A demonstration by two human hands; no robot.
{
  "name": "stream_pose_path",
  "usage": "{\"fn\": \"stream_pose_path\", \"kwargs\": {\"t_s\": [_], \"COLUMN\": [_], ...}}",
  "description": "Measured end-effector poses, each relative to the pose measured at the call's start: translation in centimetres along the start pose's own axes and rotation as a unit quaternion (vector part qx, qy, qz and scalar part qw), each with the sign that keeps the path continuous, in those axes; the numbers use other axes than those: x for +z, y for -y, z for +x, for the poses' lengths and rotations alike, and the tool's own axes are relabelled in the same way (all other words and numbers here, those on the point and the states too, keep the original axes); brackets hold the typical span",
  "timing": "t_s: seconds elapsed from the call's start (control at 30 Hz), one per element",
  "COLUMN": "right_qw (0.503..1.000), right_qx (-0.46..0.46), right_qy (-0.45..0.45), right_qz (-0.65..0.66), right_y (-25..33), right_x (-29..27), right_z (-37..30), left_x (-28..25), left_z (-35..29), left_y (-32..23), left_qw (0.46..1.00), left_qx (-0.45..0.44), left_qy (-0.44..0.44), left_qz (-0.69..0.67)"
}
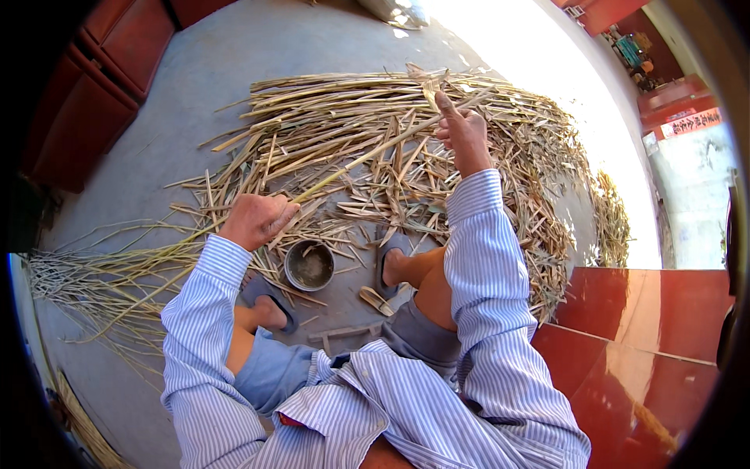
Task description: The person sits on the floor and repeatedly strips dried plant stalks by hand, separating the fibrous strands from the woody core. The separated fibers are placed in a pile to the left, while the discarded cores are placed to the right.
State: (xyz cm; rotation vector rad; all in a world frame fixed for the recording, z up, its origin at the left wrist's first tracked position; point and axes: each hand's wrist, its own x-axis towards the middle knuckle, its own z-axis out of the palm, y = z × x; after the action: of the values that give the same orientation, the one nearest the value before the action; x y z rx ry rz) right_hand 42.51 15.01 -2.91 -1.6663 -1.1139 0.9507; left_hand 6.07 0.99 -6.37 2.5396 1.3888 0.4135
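A long, thin yellowish cane stalk (359, 162) slants across in front of me, rising from lower left to upper right. My left hand (258, 217) is closed round its middle. At the stalk's upper end, my right hand (465, 134) has its fingers curled and its thumb raised along it. A pale dry husk (430, 92) sticks up beside that thumb. Beneath the right hand lies a broad heap of dry stalks (328, 105) with loose husks (406, 176) scattered over it. Thin branching tips (86, 273) spread over the floor at the left.
A small dark bowl (308, 266) stands between my sandalled feet, near a low wooden piece (344, 334). Red cabinets (105, 94) line the upper left. Glossy red panels (625, 344) are at the lower right. A pale sack (397, 11) lies at the far edge.
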Motion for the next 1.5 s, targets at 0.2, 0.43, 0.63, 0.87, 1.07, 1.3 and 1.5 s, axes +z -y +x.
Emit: {"fn": "stream_pose_path", "kwargs": {"t_s": [0.2, 0.43, 0.63, 0.87, 1.07, 1.3, 1.5], "right_qw": [0.992, 0.954, 0.934, 0.936, 0.924, 0.937, 0.938], "right_qx": [0.053, 0.08, 0.102, 0.053, 0.104, 0.084, 0.079], "right_qy": [0.019, 0.119, 0.247, 0.259, 0.267, 0.239, 0.222], "right_qz": [0.117, 0.262, 0.236, 0.234, 0.254, 0.24, 0.254], "right_y": [-0.6, 1.2, 2.6, 3.8, 2.8, 0.7, 0.7], "right_x": [0.0, 1.1, 6.0, 7.3, 6.8, 4.7, 4.5], "right_z": [0.5, -1.3, -4.9, -6.9, -5.7, -4.1, -3.5], "left_x": [0.1, -0.8, -0.1, -0.4, -0.2, -3.8, -1.9], "left_z": [-0.1, 0.1, 3.0, 5.5, 6.9, 6.0, 6.4], "left_y": [0.0, -0.7, -2.2, -2.9, -1.5, 4.0, 1.4], "left_qw": [1.0, 0.987, 0.966, 0.941, 0.807, 0.934, 0.987], "left_qx": [-0.005, -0.088, -0.125, -0.165, -0.219, -0.264, -0.089], "left_qy": [0.012, -0.012, -0.133, -0.18, -0.302, -0.197, -0.134], "left_qz": [0.002, -0.132, -0.185, -0.234, -0.457, -0.137, 0.026]}}
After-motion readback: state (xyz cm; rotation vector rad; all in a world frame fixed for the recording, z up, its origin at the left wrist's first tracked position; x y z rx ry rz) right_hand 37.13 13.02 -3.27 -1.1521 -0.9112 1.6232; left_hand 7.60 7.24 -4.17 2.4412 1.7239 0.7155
